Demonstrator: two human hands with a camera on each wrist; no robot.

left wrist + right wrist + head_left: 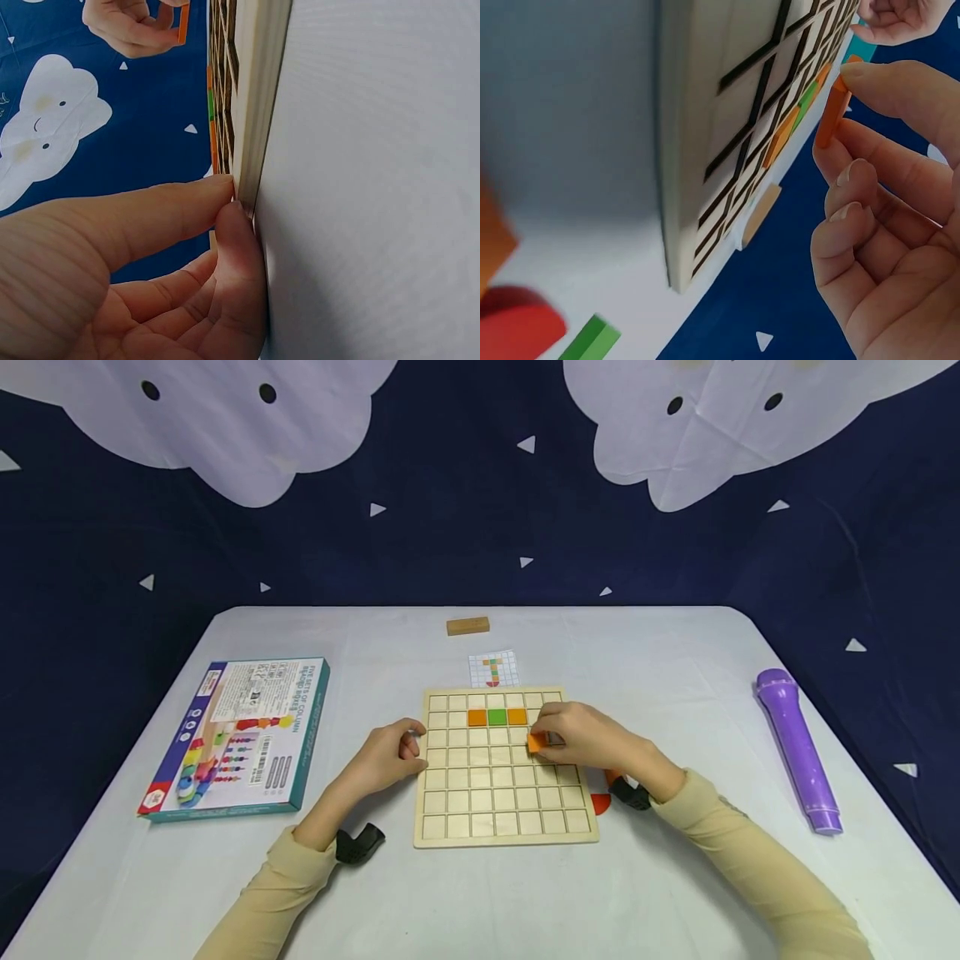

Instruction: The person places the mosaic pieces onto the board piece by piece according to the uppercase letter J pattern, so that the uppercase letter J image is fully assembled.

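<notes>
A light wooden grid board (pixel 505 824) lies on the white table. An orange tile (pixel 477 717), a green tile (pixel 497 717) and another orange tile (pixel 517 717) sit side by side in its second row. My right hand (pixel 588 735) pinches a loose orange square tile (pixel 834 109) between thumb and forefinger, over the board's right side. At the board's left edge, my left hand (pixel 385 758) holds the rim with thumb and fingertip, as the left wrist view shows close up; its other fingers (pixel 176 292) are bent below.
Behind the board lie a printed pattern card (pixel 493 669) and a wooden block (pixel 468 626). A boxed bead set (pixel 236 739) is at left, a purple cylinder (pixel 798 752) at right. Red (pixel 521 322) and green (pixel 590 339) pieces lie beside the board's right edge.
</notes>
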